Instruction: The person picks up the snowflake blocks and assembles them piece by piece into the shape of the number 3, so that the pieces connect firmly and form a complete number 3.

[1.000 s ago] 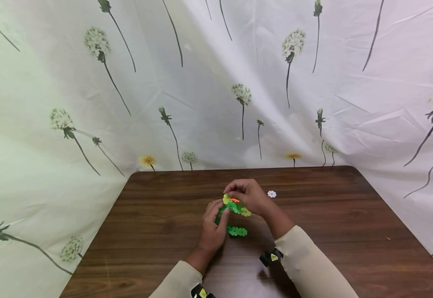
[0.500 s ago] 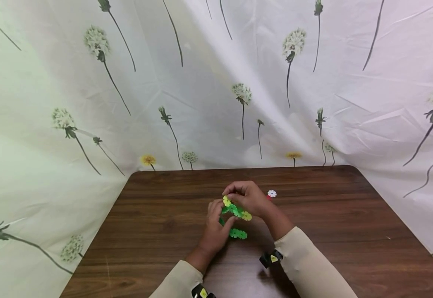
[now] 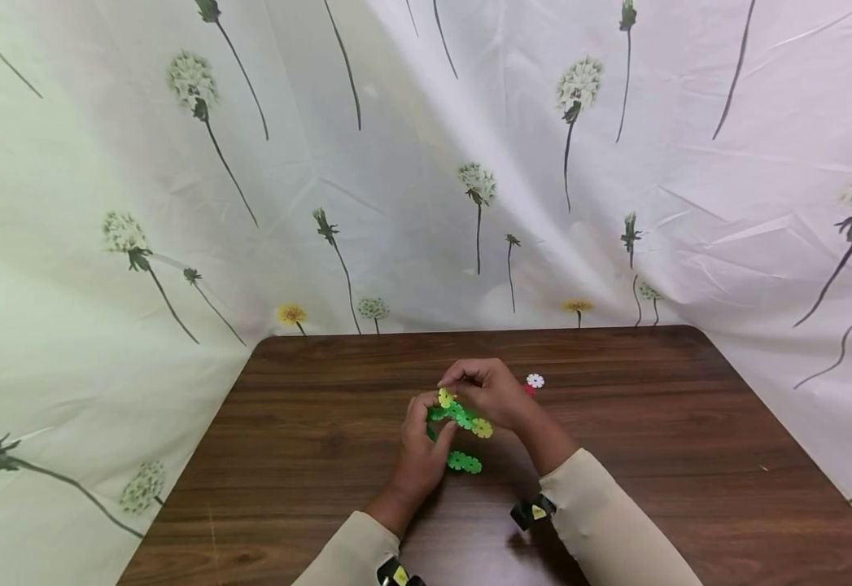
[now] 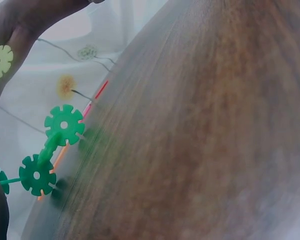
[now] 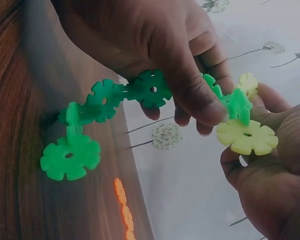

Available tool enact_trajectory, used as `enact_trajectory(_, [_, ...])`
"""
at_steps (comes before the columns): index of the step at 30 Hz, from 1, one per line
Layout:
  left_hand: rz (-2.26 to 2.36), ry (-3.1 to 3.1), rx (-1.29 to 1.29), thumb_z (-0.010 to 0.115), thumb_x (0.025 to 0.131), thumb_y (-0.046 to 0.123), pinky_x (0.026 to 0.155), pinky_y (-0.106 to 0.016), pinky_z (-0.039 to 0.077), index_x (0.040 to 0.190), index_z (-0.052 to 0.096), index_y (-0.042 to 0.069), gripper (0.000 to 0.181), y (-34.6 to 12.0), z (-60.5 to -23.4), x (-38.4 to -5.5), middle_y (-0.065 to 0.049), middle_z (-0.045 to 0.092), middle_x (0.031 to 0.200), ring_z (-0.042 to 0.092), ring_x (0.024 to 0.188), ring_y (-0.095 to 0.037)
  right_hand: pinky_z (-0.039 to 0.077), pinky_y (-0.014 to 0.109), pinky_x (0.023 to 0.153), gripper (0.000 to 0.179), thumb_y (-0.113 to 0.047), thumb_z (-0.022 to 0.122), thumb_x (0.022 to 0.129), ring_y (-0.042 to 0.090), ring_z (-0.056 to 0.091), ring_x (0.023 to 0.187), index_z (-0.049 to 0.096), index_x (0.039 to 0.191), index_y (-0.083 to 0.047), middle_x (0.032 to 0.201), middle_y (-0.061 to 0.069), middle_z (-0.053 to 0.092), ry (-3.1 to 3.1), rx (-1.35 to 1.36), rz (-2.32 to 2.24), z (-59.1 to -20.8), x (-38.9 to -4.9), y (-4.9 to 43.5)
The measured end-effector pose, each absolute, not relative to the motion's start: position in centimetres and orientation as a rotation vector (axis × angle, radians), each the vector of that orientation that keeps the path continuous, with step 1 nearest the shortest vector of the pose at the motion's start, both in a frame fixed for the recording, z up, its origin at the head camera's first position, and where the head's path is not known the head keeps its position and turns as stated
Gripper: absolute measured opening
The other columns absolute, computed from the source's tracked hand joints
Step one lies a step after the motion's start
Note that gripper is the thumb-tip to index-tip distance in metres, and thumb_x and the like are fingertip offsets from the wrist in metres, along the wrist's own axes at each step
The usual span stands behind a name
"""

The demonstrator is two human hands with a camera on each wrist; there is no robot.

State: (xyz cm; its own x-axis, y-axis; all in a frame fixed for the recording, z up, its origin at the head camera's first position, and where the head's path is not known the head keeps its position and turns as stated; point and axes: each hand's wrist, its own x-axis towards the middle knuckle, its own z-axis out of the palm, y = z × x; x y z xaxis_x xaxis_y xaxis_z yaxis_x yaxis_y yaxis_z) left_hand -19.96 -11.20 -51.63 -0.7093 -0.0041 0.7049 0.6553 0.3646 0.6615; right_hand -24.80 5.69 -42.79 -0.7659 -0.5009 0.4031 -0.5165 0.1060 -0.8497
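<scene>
Wooden tabletop (image 3: 286, 439) beneath; green-yellow chain (image 3: 464, 418) bends, ends apparently pointing right.

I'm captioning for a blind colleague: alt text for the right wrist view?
The left hand grips a chain of green notched discs, while the right hand pinches the end with two yellow discs. Orange pieces lie on the wood-grain table.

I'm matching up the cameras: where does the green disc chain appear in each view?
Head: green disc chain below centre, slightly right.
Left wrist: green disc chain near the left edge, partly out of sight.
Right wrist: green disc chain across the middle, partly behind the left hand.
Shared landmark: the wooden table.
</scene>
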Motion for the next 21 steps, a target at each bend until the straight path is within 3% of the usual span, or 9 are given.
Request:
enact_trajectory(9, [-1.315,-1.993,-0.561,0.078,0.091,-0.013,0.102,-0.027,0.055,0.111,0.057,-0.002,0.031,-11.05,-51.86,-19.95,-0.019,0.066,0.128,0.067,0.118,-0.033,0.060,0.022,0.082,0.018,0.013,0.062,0.103,0.022,0.074,0.102,0.079,0.106,0.008,0.113,0.028,0.074,-2.292,1.047,1.828,-43.32,-24.76,5.44])
enact_trajectory(14, [-1.263,-2.002,-0.577,0.078,0.091,-0.011,0.102,-0.033,0.058,0.113,0.059,-0.002,0.030,-11.09,-51.71,-19.90,-0.021,0.066,0.124,0.067,0.118,-0.034,0.059,0.022,0.081,0.017,0.014,0.063,0.102,0.016,0.073,0.099,0.078,0.105,0.009,0.112,0.030,0.074,-2.271,1.027,1.823,-43.29,-24.62,5.41])
enact_trajectory(21, [-1.171,-2.004,-0.568,0.080,0.089,-0.012,0.091,-0.043,0.060,0.107,0.056,-0.003,0.031,-10.92,-51.56,-19.68,-0.021,0.064,0.117,0.068,0.108,-0.034,0.059,0.019,0.080,0.020,0.018,0.061,0.099,0.008,0.071,0.098,0.078,0.105,0.011,0.111,0.031,0.075,-2.261,0.980,1.869,-43.32,-24.25,5.08])
